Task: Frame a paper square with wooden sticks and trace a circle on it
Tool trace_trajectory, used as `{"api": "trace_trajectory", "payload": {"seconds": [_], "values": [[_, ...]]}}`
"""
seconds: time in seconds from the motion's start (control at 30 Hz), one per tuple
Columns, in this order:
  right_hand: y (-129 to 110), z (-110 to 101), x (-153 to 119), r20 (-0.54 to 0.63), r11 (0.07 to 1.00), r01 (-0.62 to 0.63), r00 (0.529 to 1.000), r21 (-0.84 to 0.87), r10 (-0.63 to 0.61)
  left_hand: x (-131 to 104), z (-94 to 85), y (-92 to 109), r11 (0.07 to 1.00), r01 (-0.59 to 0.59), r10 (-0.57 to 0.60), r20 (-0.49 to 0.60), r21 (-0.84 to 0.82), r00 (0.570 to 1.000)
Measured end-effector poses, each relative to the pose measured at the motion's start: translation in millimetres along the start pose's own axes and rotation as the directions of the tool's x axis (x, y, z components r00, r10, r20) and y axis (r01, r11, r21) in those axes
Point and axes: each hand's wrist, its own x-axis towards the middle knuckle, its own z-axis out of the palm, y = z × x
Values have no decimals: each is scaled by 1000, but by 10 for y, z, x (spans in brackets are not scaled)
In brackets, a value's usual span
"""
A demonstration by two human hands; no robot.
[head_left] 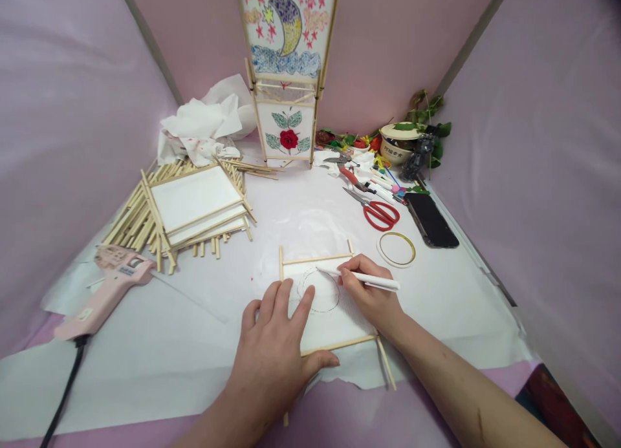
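Note:
A stick-framed white panel [356, 312] lies flat in front of me, with a dashed circle drawn on its paper. My left hand [279, 335] rests with fingers spread over the panel's left part, the thumb along its near edge. One fingertip touches the inside of the circle. In my right hand [366, 293] is a white pen [381, 281], pinched near its tip. The tip meets the paper at the top of the circle. Part of the left stick is covered by my left hand.
A pink glue gun [109, 289] lies at left. Behind it, framed panels [196, 196] sit on wooden sticks [129, 218]. A decorated lantern [286, 121] stands at the back. Right are red-handled scissors [381, 214], a tape ring [398, 247] and a phone [431, 220].

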Motion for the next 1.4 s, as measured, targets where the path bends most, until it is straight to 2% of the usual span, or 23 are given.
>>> {"api": "trace_trajectory", "payload": {"seconds": [1.1, 1.2, 1.33, 1.4], "values": [[-35, -29, -18, -52, 1000, 13, 999, -24, -14, -5, -36, 29, 999, 31, -30, 63, -12, 998], [-20, -42, -34, -104, 999, 26, 994, -36, -30, -7, -33, 32, 1000, 28, -28, 61, -12, 998], [-20, -67, -58, -251, 999, 49, 967, -10, -50, -6, -30, 45, 999, 42, -41, 55, -10, 998], [-29, -85, -58, -272, 998, 61, 961, 3, -58, -2, -30, 51, 998, 55, -54, 57, -12, 997]]}}
